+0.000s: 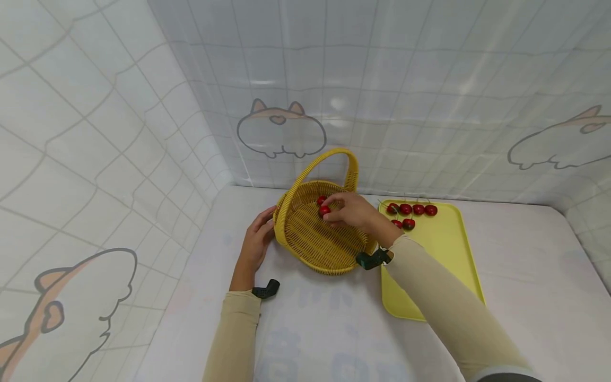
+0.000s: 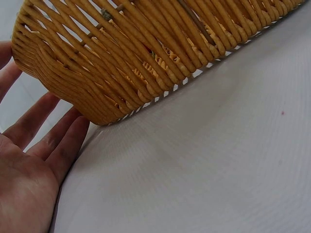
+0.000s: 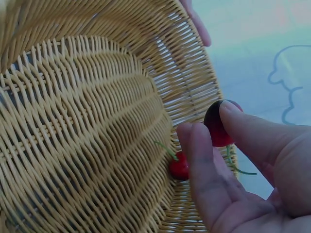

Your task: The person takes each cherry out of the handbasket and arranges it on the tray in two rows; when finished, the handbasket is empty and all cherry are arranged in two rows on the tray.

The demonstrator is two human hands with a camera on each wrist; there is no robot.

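Note:
A yellow wicker basket (image 1: 329,249) with a tall arched handle stands on the table. My right hand (image 1: 350,212) is above its inside and pinches a dark red cherry (image 3: 223,124) between thumb and fingertips; the green stem hangs below. Another red cherry (image 3: 179,166) lies in the basket close to the far side, partly hidden behind the fingers in the right wrist view. On the basket's left side rests my left hand (image 1: 258,241). Seen from the left wrist, its fingers (image 2: 60,138) lie nearly straight against the woven wall (image 2: 126,63).
To the right of the basket lies a yellow tray (image 1: 444,254), with several cherries (image 1: 418,209) near its far edge. The right forearm crosses over the tray. A tile-patterned sheet (image 1: 406,122) forms the wall behind the white table (image 1: 320,329).

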